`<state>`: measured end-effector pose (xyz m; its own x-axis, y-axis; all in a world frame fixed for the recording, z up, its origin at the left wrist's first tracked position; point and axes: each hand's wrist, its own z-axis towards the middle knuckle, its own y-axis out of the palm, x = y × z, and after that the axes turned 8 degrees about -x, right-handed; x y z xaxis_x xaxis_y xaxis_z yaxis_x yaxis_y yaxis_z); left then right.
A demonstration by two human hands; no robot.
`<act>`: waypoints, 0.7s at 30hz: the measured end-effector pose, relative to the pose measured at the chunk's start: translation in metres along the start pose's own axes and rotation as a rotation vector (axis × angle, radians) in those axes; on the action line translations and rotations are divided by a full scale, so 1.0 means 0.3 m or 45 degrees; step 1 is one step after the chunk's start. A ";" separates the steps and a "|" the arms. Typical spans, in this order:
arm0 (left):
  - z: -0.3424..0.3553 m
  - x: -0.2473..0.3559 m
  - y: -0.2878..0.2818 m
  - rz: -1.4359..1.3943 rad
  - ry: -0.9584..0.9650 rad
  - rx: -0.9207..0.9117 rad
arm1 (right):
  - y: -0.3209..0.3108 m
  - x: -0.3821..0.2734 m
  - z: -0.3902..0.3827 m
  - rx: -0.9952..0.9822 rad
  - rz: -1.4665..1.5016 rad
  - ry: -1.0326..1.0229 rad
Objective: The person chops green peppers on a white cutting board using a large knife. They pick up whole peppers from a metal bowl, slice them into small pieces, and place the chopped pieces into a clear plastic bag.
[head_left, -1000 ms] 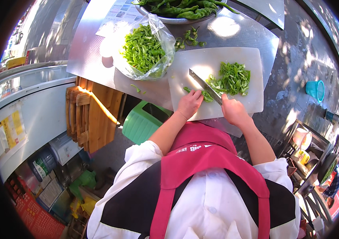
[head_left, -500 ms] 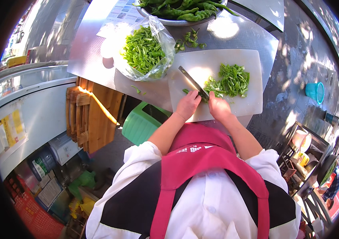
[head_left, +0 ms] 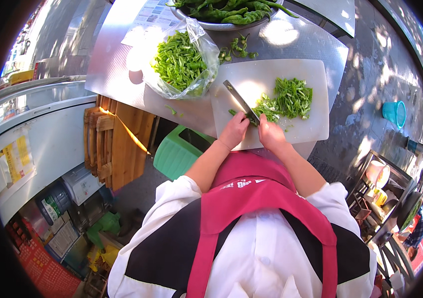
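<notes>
On the white cutting board (head_left: 315, 74) my right hand (head_left: 271, 133) grips a kitchen knife (head_left: 240, 99), its blade pointing away and to the left. Close against the blade's left side, my left hand (head_left: 234, 131) is closed on a green pepper (head_left: 232, 112), of which only a small end shows past the fingers. Sliced green pepper (head_left: 293, 98) lies heaped to the right of the blade, with paler slices (head_left: 267, 107) nearer to it. Left of the board a clear plastic bag (head_left: 210, 54) stands open, full of cut pepper (head_left: 179, 62).
A metal bowl (head_left: 221, 26) of whole green peppers stands at the table's far side. Pepper stem ends (head_left: 238, 47) lie between bowl and board. A green plastic stool (head_left: 174, 156) and folded wooden pieces (head_left: 127, 149) are left of me. A turquoise bucket (head_left: 393, 114) stands on the ground at right.
The knife and both hands stay at nearly the same spot, with a slight shift to the left on the board. The whole view has moved a little.
</notes>
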<state>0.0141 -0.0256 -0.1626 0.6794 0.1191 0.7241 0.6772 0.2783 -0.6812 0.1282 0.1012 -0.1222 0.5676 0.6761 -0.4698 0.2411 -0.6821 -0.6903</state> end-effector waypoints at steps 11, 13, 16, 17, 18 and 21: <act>-0.015 0.047 -0.017 0.242 -0.244 -0.014 | -0.027 0.038 -0.030 -0.044 0.008 0.025; -0.020 0.046 -0.010 0.229 -0.251 -0.010 | -0.092 0.042 -0.036 -0.092 -0.017 -0.030; -0.028 0.042 -0.008 0.295 -0.238 -0.052 | -0.157 -0.013 -0.112 -0.183 -0.097 0.049; -0.027 0.041 -0.007 0.292 -0.239 -0.055 | -0.163 -0.018 -0.132 -0.223 -0.145 0.100; -0.026 0.043 -0.007 0.289 -0.234 -0.061 | -0.130 -0.021 -0.143 -0.180 -0.113 0.130; -0.020 0.050 -0.012 0.297 -0.219 -0.088 | -0.045 -0.019 -0.105 -0.053 -0.038 0.118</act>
<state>0.0234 -0.0306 -0.1500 0.7651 0.3336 0.5507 0.5298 0.1598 -0.8329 0.1465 0.0978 -0.0927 0.6298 0.6687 -0.3952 0.2904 -0.6746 -0.6787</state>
